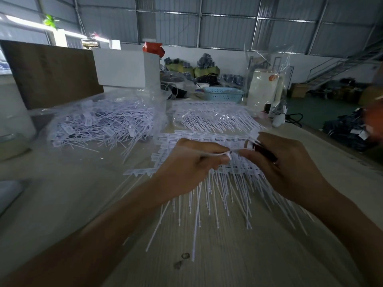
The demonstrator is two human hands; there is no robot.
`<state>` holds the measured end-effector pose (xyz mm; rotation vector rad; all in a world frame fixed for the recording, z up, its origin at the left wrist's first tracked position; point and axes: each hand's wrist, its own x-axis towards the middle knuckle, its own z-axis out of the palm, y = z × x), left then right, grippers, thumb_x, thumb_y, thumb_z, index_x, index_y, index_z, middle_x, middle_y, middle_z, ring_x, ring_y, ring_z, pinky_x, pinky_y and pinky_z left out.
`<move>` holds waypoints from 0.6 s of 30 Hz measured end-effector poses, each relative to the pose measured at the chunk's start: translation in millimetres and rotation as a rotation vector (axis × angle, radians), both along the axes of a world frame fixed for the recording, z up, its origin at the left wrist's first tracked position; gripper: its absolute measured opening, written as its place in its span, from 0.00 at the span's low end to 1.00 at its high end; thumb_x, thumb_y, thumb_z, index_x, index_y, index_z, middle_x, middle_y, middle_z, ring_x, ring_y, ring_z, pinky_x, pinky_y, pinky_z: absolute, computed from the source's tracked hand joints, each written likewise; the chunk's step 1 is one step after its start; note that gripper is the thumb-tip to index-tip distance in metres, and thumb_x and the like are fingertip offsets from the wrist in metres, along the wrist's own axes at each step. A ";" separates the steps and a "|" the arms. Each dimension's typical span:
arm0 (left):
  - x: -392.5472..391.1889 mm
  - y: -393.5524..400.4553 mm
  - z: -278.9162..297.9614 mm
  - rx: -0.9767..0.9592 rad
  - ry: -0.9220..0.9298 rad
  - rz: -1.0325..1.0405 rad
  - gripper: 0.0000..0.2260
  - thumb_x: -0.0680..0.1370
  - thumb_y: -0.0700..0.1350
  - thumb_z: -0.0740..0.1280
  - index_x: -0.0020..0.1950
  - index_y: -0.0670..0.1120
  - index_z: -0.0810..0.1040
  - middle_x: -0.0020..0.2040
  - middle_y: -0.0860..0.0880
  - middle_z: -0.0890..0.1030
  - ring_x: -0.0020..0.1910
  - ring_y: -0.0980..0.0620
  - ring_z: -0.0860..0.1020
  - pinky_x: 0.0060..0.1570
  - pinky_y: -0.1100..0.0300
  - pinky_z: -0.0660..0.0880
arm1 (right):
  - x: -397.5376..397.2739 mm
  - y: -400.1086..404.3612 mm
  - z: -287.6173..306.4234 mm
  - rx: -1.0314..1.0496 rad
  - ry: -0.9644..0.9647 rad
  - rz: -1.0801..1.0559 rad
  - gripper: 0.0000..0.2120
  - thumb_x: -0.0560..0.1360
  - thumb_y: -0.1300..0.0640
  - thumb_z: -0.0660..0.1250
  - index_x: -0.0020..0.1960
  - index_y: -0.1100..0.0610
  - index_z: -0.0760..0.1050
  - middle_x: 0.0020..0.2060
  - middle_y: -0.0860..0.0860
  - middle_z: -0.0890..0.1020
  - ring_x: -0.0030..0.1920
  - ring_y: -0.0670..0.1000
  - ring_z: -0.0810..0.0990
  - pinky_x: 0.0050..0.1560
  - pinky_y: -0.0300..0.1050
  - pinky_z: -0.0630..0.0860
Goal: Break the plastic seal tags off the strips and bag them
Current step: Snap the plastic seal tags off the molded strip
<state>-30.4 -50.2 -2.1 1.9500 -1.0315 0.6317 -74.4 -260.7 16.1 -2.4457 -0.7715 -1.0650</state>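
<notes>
Both hands work over the middle of a wooden table (238, 255). My left hand (192, 164) pinches a white plastic seal tag at its head, the thin tail hanging down under the palm. My right hand (284, 164) grips the adjoining strip of tags (251, 141), with a dark object tucked under its fingers. Beneath the hands lie several strips of joined white tags (217, 191), tails fanned toward me. A clear plastic bag (99, 123) at the left holds a heap of loose separated tags.
More strips in clear wrap (215, 117) lie behind the hands. A blue basket (222, 94), a white box (122, 67) and a brown board (53, 73) stand at the back. An upright clear bag (267, 79) stands at the right. The table's right edge drops to the floor.
</notes>
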 end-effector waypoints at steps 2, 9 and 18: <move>-1.1 -0.3 1.2 0.000 -0.041 -0.003 0.08 0.79 0.44 0.69 0.55 0.47 0.85 0.42 0.54 0.86 0.39 0.60 0.83 0.41 0.57 0.80 | 1.1 -0.6 -0.9 0.127 0.108 0.057 0.21 0.80 0.46 0.64 0.36 0.61 0.72 0.26 0.46 0.66 0.28 0.44 0.68 0.31 0.30 0.63; -6.9 0.0 1.3 -0.065 -0.260 0.111 0.13 0.76 0.39 0.73 0.61 0.43 0.82 0.49 0.48 0.85 0.42 0.56 0.81 0.44 0.66 0.77 | 1.0 4.0 -2.2 0.375 0.383 0.208 0.19 0.76 0.46 0.64 0.36 0.61 0.77 0.28 0.54 0.74 0.28 0.44 0.70 0.33 0.31 0.65; -8.6 11.0 11.3 0.551 -0.640 0.303 0.16 0.78 0.43 0.68 0.65 0.47 0.80 0.45 0.48 0.81 0.41 0.48 0.78 0.33 0.58 0.73 | -3.2 -4.4 -1.3 -0.155 -0.028 -0.084 0.15 0.82 0.47 0.56 0.40 0.53 0.68 0.29 0.39 0.62 0.26 0.40 0.63 0.32 0.30 0.57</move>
